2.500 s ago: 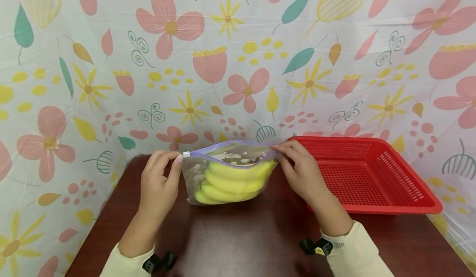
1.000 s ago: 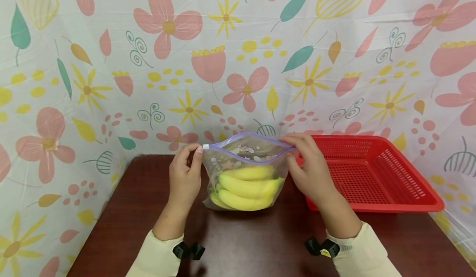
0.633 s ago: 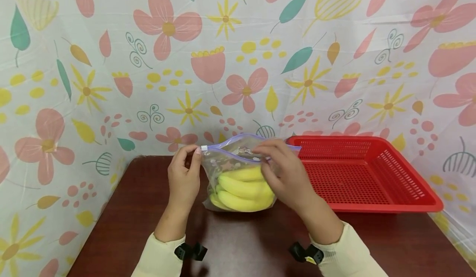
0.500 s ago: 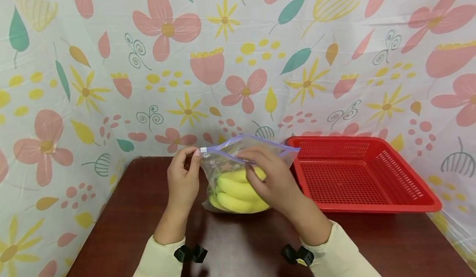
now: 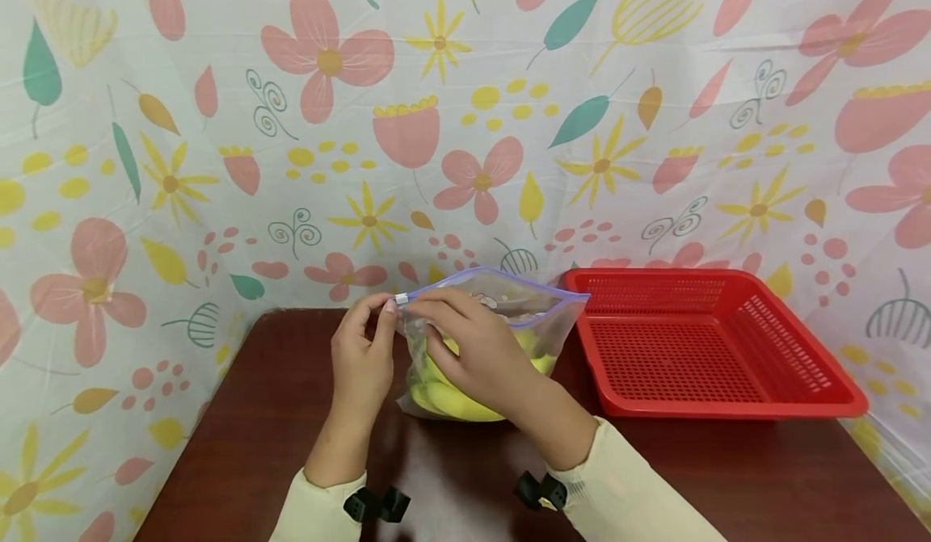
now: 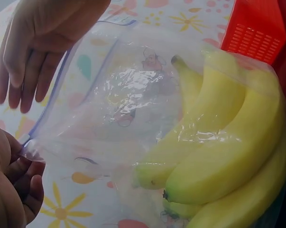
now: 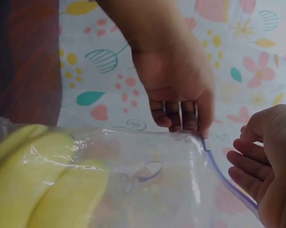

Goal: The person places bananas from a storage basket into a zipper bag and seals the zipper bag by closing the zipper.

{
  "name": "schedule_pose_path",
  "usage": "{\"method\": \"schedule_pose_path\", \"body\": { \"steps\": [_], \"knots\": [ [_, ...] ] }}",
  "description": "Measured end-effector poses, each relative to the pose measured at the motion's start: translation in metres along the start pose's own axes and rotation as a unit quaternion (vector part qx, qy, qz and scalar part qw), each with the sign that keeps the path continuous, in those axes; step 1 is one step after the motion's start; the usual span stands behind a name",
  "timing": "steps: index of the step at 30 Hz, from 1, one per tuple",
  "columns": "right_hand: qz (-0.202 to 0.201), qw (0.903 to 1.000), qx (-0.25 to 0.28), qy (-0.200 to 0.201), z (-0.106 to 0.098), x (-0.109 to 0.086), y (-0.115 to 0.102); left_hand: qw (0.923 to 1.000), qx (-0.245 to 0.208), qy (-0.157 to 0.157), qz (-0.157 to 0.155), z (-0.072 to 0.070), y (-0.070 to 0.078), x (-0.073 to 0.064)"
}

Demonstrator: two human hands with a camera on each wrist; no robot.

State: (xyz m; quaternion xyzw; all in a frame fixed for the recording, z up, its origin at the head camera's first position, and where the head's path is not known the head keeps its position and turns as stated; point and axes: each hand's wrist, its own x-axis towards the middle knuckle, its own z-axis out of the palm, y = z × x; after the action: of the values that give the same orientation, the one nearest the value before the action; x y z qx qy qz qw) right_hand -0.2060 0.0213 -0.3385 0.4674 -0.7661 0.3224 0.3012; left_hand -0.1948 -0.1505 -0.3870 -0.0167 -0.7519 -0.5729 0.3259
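Note:
A clear zip bag with a purple seal stands in the middle of the table, its mouth gaping toward the right. Inside it lies a bunch of yellow bananas. My left hand pinches the bag's top left corner, thumb and forefinger right at the white slider. My right hand reaches across the bag's front with loosely bent fingers, its fingertips close to the slider, and covers part of the bananas in the head view. In the right wrist view, this right hand has nothing between thumb and fingers.
A red plastic basket with perforated walls stands right of the bag on the dark brown table. A flower-printed curtain hangs behind the table and along its sides.
My right hand has let go of the bag's right end and moved left across it to the slider. My left hand shifted right with the bag earlier and keeps its pinch on the corner.

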Motion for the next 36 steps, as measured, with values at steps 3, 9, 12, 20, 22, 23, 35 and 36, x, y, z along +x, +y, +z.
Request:
{"method": "schedule_pose_path", "body": {
  "steps": [3, 9, 12, 20, 22, 23, 35, 36],
  "knots": [
    [0.004, 0.9999, -0.005, -0.011, 0.006, 0.004, 0.002, 0.9999, 0.003, -0.007, 0.012, -0.001, -0.001, 0.0],
    [-0.006, 0.9999, -0.01, -0.006, 0.016, 0.01, 0.007, 0.9992, 0.016, -0.013, 0.033, -0.001, -0.002, 0.0],
    [-0.004, 0.9999, -0.008, -0.005, 0.021, 0.013, 0.008, 0.9986, 0.027, -0.018, 0.041, -0.002, -0.002, -0.001],
    [0.03, 0.9981, -0.04, -0.037, 0.027, 0.018, 0.008, 0.9946, 0.072, -0.035, 0.066, -0.003, -0.002, -0.001],
    [0.037, 0.9976, -0.043, -0.04, 0.028, 0.019, 0.008, 0.9939, 0.077, -0.037, 0.071, -0.003, -0.003, -0.001],
    [0.038, 0.9976, -0.043, -0.039, 0.029, 0.019, 0.008, 0.9934, 0.079, -0.038, 0.074, -0.003, -0.003, -0.001],
    [0.055, 0.997, -0.046, -0.027, 0.032, 0.024, 0.01, 0.9893, 0.106, -0.036, 0.094, -0.002, -0.001, -0.002],
    [0.057, 0.9969, -0.047, -0.028, 0.032, 0.024, 0.01, 0.9892, 0.105, -0.035, 0.096, -0.003, 0.0, -0.002]
  ]
}}
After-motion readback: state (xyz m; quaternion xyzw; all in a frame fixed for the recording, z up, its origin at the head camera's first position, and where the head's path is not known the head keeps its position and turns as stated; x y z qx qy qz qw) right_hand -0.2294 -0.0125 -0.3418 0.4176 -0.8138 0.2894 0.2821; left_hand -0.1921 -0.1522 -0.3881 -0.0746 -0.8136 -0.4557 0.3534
